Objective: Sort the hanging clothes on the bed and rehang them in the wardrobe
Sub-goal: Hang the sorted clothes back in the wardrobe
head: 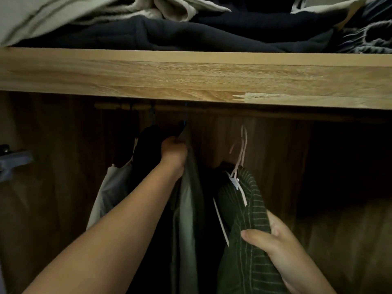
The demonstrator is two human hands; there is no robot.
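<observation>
The wardrobe (63, 187) fills the view, its dark wood-grain back panel dim below a pale wooden shelf (191, 75) that runs across the whole width. On the shelf lie folded clothes: a dark navy pile (191, 35) in the middle, a light grey-beige cloth (63, 13) draped over its left part, and a dark patterned knit (369, 37) at the right end.

Just under the shelf a wooden rail (131, 106) runs across, mostly in shadow. From it hang a black garment (146, 153), a white garment (112, 192) to its left, and a pale grey-green garment (188, 198) to its right, all close together on the left half of the rail.

The left arm reaches up from the lower left. The left hand (174, 151) is curled round the top of the pale grey-green garment, near a thin blue hanger hook (185, 115) that goes up to the rail; exactly what the fingers enclose is lost in the dark.

The right hand (273, 240), at the lower right, grips a dark green striped garment (248, 219), thumb across the front of the cloth and fingers behind. This garment sits on a white hanger (237, 181) whose pale hook (244, 143) stands well below the rail, not on it. The two hands are well apart, each clamped on its own garment.

At the far left edge, a grey-blue object (14, 162) juts in, too blurred to identify.
</observation>
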